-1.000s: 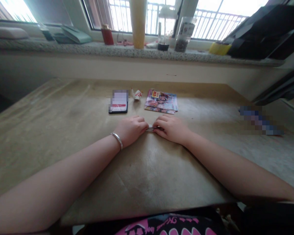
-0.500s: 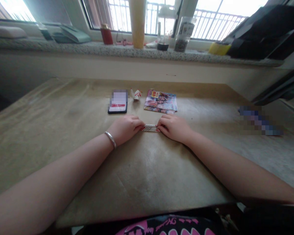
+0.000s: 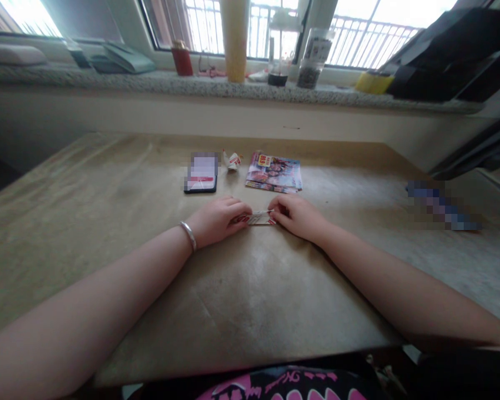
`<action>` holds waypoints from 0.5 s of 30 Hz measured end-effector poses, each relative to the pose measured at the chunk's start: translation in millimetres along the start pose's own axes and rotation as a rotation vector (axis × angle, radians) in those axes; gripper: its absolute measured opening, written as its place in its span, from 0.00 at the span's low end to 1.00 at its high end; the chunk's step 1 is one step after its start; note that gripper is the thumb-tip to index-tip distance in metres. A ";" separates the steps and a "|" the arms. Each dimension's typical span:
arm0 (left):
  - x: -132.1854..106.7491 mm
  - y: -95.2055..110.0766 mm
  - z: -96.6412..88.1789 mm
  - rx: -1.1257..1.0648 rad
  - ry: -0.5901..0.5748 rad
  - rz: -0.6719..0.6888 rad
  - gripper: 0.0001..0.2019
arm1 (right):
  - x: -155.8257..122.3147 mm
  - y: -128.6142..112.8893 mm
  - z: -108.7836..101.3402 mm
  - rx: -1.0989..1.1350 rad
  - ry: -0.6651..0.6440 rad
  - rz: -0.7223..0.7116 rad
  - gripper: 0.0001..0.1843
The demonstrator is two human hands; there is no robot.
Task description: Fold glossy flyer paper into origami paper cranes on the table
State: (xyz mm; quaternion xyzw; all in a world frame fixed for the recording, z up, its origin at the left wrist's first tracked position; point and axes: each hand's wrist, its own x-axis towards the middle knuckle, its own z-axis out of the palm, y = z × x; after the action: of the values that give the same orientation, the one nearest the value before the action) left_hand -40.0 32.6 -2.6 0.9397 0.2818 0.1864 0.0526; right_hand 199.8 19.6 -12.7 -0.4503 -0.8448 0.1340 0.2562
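Note:
A narrow folded strip of printed paper (image 3: 261, 218), white with red marks, lies on the table between my hands. My left hand (image 3: 219, 220) grips its left end, with the fingers curled over it and hiding that part. At the other end, the thumb and fingers of my right hand (image 3: 296, 215) pinch the strip. Just beyond my hands is a stack of colourful printed leaflets (image 3: 274, 171). A small folded paper piece (image 3: 233, 161), white and red, stands to the left of the stack. Left of that rests a phone (image 3: 202, 173), its screen partly blurred out.
The pale table (image 3: 233, 311) reaches back to a wall below a granite sill (image 3: 150, 83). On the sill stand a red container (image 3: 181, 58), a yellow cylinder (image 3: 234, 41), clear containers and a large black object (image 3: 445, 55). A blurred-out flat item (image 3: 441, 205) lies far right.
My left hand has shifted slightly right along the strip and covers more of its left end. The strip sits a little further right. My right hand has barely moved.

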 end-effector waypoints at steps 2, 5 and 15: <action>-0.9 1.1 1.2 -0.060 0.011 -0.062 0.07 | -0.7 -0.7 0.8 0.090 0.018 0.045 0.02; -2.3 4.4 2.6 -0.180 0.021 -0.162 0.07 | -1.8 -0.8 2.3 0.209 0.037 0.072 0.03; 0.1 6.5 0.5 -0.470 0.095 -0.132 0.07 | -0.4 0.8 3.4 0.520 -0.056 0.200 0.07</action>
State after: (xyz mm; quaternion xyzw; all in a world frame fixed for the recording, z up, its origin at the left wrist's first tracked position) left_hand -36.5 27.2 -1.6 0.8714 0.2937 0.2870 0.2684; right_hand 198.7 19.8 -16.0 -0.4467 -0.7401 0.3834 0.3252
